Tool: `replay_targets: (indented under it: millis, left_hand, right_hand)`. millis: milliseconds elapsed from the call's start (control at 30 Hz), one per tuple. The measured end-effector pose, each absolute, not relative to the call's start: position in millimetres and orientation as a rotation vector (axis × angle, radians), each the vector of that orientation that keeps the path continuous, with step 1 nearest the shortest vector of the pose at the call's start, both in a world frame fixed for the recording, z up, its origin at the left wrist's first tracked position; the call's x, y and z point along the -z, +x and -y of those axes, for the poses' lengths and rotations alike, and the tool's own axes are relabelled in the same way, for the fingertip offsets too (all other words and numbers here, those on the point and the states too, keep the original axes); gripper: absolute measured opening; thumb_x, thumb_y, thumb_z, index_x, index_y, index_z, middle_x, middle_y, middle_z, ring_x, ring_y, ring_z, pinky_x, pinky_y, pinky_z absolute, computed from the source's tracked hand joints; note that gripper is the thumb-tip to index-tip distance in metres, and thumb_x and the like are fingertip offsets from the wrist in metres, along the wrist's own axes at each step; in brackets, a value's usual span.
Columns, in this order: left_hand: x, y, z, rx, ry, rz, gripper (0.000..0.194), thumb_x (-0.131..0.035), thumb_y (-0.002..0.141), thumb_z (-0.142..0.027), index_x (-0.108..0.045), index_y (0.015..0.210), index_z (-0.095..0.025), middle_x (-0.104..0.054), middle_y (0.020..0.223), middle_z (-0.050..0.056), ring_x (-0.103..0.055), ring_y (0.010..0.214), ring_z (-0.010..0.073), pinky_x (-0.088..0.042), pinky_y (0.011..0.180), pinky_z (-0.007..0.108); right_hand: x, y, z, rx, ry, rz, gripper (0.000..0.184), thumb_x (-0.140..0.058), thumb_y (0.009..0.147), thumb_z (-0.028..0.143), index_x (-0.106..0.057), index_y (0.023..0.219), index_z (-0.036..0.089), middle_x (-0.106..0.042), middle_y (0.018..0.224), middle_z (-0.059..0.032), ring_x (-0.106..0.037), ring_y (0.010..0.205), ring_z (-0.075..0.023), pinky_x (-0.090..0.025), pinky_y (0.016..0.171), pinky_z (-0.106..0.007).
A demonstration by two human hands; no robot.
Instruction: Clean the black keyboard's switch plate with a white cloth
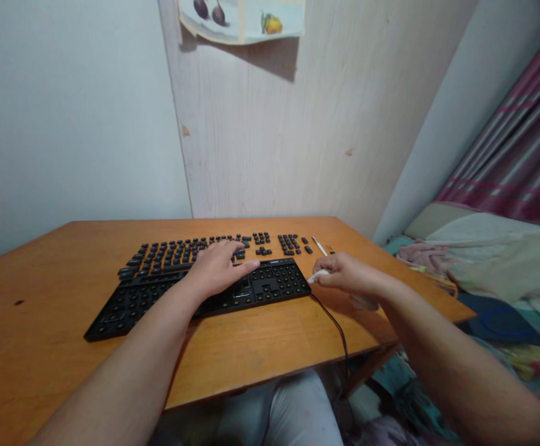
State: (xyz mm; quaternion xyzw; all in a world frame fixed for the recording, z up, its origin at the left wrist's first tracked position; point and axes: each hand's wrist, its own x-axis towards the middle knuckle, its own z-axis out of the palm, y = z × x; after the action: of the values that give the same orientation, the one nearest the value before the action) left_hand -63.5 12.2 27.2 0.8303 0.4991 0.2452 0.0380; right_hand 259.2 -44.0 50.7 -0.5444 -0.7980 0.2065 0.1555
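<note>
A black keyboard [270, 286] with its keycaps off lies at a slant on the wooden table, bare key posts showing. Across its middle stretches my left hand [217, 266], palm down, fingers extended toward the loose keycaps and thumb spread. Whether that hand presses on the keyboard frame I cannot tell. Behind the keyboard, the black keycaps [170, 255] are laid out in keyboard order. My right hand [337, 272] is closed on a crumpled white tissue [319, 275], whose tip is at the keyboard's right end. More of the tissue hangs beneath the hand.
A thin white stick [319, 246] lies beyond my right hand, with a small dark item [330, 249] beside it. The keyboard's cable [337, 325] runs over the table's [237, 365] front edge. Bedding and clothes [502, 310] are heaped at right. A wall stands behind the table.
</note>
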Motion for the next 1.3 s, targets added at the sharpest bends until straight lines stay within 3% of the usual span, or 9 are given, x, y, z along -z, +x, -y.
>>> replay_targets:
  millis: [100, 200, 433, 800, 1300]
  left_hand:
    - [-20, -65, -10, -0.586, 2.598, -1.516, 0.086, -0.043, 0.077, -0.082, -0.055, 0.136, -0.02, -0.058, 0.137, 0.015, -0.052, 0.126, 0.0357, -0.036, 0.105, 0.051]
    - [-17, -66, -6, -0.47, 2.634, -1.474, 0.095, -0.043, 0.074, -0.085, -0.047, 0.144, -0.021, -0.048, 0.148, 0.016, -0.042, 0.135, 0.0388, -0.021, 0.113, 0.061]
    - [-12, -71, -5, -0.339, 2.607, -1.439, 0.105, -0.044, 0.071, -0.087, -0.035, 0.153, -0.021, -0.039, 0.155, 0.016, -0.034, 0.142, 0.039, -0.009, 0.116, 0.065]
    - [-14, -66, 0, -0.215, 2.576, -1.399, 0.112, -0.047, 0.066, -0.087, -0.032, 0.154, -0.019, -0.04, 0.154, 0.018, -0.036, 0.141, 0.0397, -0.01, 0.116, 0.063]
    - [2, -66, -4, -0.229, 2.619, -1.387, 0.123, -0.059, 0.054, -0.084, -0.033, 0.154, -0.017, -0.033, 0.158, 0.018, -0.029, 0.142, 0.0447, -0.002, 0.117, 0.062]
  right_hand:
    - [-58, 254, 38, -0.569, -1.619, 2.441, 0.015, -0.057, 0.077, 0.023, -0.069, 0.084, 0.017, -0.064, 0.071, -0.0008, -0.054, 0.066, -0.0149, -0.036, 0.059, -0.025]
    - [-63, 249, 33, -0.513, -1.672, 2.585, 0.018, -0.056, 0.078, 0.022, -0.071, 0.086, 0.017, -0.066, 0.072, -0.0007, -0.054, 0.065, -0.0142, -0.035, 0.059, -0.024]
    - [-74, 235, 27, -0.361, -1.703, 2.777, 0.017, -0.056, 0.077, 0.023, -0.072, 0.084, 0.02, -0.068, 0.073, -0.0015, -0.056, 0.064, -0.0141, -0.032, 0.056, -0.024]
    - [-75, 216, 23, -0.201, -1.796, 2.949, 0.018, -0.058, 0.071, 0.026, -0.073, 0.08, 0.022, -0.069, 0.071, -0.0036, -0.057, 0.063, -0.0172, -0.03, 0.054, -0.026]
    - [-60, 221, 24, -0.161, -1.729, 2.864, 0.009, -0.058, 0.077, 0.023, -0.066, 0.078, 0.022, -0.069, 0.078, -0.0028, -0.057, 0.069, -0.0167, -0.029, 0.058, -0.028]
